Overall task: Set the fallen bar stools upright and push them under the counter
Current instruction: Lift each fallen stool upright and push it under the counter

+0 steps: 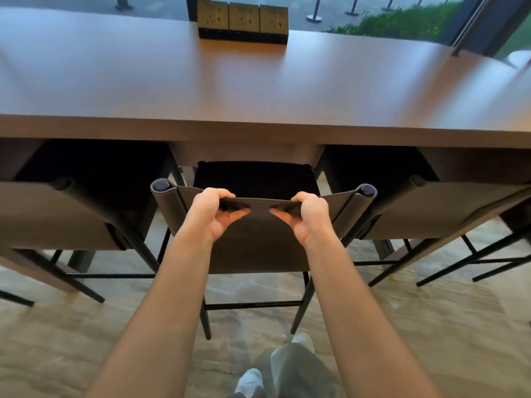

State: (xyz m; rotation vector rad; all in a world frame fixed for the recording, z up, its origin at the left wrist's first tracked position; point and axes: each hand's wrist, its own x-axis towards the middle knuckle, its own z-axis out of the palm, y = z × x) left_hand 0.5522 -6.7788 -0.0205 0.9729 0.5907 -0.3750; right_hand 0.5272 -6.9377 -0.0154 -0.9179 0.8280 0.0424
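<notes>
Head view puts both your hands on the top edge of the middle bar stool (258,251), at its backrest (260,225). Your left hand (214,212) curls its fingers over that edge, thumb lying along the near face. Your right hand (309,215) grips the same way, near it. The stool stands upright on the floor (86,340), its dark seat (255,178) partly under the near edge of the table (258,90). The left stool (57,214) and the right stool (431,211) stand upright on either side, seats tucked under the table. Three socket boxes (242,21) sit in a row at the table's far edge.
</notes>
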